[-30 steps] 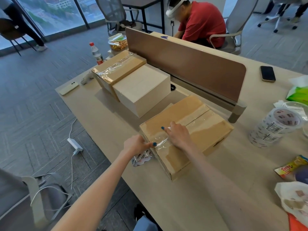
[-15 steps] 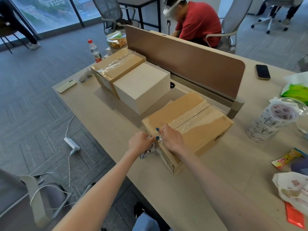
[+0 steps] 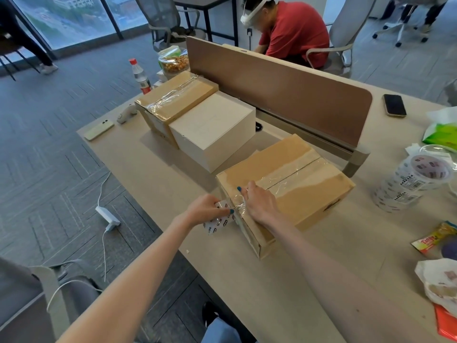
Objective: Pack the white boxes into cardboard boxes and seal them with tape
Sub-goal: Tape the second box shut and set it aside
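Left hand (image 3: 205,210) grips a tape roll (image 3: 218,224) with unreadable print while right hand (image 3: 260,204) presses clear tape (image 3: 291,175) onto a cardboard box (image 3: 314,201).

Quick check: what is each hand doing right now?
Left hand: holding the tape roll.
Right hand: open, pressing down on the taped edge of the cardboard box.

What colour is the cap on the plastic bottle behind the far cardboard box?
Red. The bottle cap shows best in the head view.
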Motion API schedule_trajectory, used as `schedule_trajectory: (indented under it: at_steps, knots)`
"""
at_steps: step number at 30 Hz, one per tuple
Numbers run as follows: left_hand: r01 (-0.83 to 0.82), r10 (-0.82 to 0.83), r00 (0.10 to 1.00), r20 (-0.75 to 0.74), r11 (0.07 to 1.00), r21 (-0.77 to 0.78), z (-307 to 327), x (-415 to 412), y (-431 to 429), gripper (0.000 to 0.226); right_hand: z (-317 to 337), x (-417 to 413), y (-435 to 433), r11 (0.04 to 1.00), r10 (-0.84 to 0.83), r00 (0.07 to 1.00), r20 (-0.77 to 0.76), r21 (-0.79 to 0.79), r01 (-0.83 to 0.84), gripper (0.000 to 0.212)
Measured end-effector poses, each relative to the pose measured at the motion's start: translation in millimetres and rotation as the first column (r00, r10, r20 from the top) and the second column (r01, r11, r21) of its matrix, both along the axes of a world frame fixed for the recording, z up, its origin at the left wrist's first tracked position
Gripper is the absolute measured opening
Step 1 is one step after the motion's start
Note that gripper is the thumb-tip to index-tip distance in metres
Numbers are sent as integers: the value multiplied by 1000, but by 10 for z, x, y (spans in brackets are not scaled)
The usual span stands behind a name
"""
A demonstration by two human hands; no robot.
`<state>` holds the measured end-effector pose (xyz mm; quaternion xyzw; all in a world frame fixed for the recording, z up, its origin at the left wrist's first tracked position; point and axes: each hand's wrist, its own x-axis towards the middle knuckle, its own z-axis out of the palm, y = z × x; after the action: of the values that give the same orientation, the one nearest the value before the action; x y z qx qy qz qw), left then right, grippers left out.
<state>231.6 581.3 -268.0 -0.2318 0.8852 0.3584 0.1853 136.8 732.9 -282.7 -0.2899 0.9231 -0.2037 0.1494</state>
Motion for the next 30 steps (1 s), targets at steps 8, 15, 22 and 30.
schedule_trajectory:
  at_steps: [8, 15, 22, 30]
  knots:
    - [-43, 57, 998, 28, 929, -368, -28, 167, 20, 67, 58, -3, 3, 999, -53, 996, 67, -11, 54, 36]
    - [-19, 29, 999, 16, 900, -435, -20, 231, 49, 67, 120, 0, -18, 991, -127, 980, 152, -12, 130, 41]
    - [139, -163, 983, -85, 962, -234, -74, 334, -61, 32, 214, -65, 66, 965, -157, 906, 392, -136, 226, 31]
    - [18, 9, 990, -143, 982, 190, -279, 256, -229, 15, 290, 206, -17, 966, -139, 787, 602, -93, 242, 37]
